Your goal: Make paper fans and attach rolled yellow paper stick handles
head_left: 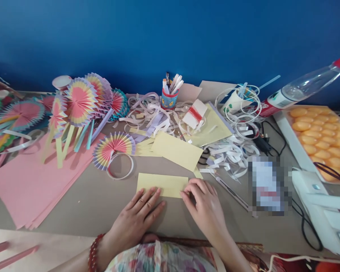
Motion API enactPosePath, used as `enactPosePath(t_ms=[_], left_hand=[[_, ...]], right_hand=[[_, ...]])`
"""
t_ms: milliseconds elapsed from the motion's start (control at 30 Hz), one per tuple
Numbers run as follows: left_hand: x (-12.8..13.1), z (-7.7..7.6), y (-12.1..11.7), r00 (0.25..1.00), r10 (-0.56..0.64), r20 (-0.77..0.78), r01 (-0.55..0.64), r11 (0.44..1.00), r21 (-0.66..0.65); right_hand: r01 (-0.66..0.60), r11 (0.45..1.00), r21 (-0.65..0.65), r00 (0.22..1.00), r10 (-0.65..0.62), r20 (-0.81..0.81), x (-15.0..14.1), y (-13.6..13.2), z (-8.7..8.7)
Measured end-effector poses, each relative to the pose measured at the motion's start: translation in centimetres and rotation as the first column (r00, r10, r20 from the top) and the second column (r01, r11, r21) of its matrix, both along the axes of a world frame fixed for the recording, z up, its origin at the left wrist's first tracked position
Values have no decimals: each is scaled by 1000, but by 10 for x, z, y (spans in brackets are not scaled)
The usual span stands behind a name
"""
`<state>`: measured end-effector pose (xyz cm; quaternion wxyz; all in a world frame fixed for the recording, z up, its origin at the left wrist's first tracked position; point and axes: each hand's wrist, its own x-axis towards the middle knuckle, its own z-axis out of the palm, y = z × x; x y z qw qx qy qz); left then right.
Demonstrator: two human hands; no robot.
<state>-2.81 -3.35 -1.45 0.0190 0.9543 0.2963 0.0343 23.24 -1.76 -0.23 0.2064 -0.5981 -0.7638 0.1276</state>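
Observation:
A pale yellow rectangular sheet of paper (pixel 163 182) lies in front of me near the table's front. My left hand (pixel 137 211) rests on its lower left part, palm down with the fingers stretched out. At the sheet's right end, the thumb and fingertips of my right hand (pixel 205 207) are pinched together on the edge. Just behind is another yellow paper piece (pixel 177 151), lying at a slant. To the left of it sits a pleated paper fan (pixel 113 146) in purple, yellow and pink, against a roll of tape (pixel 130 166).
Pink sheets (pixel 48 181) and several finished fans (pixel 79 100) occupy the left. Paper strips (pixel 229 155) and a pen cup (pixel 169 99) stand behind. A craft knife (pixel 232 192), a blurred-out object (pixel 268 187), a bottle (pixel 303 88) and an orange bumpy tray (pixel 323 132) lie right.

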Motion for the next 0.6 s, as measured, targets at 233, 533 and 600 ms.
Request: enactPosePath(t_ms=[233, 533, 600], left_hand=[[1, 0, 0, 1000, 2, -8, -2, 1000, 5], [0, 1, 1, 999, -9, -31, 10, 1000, 16], [1, 2, 1, 1000, -1, -22, 2, 1000, 28]], right_hand=[[-7, 1000, -17, 1000, 7, 25, 0, 1, 1], [2, 999, -37, 1000, -2, 8, -1, 0, 0], [6, 999, -50, 1000, -6, -9, 0, -1, -1]])
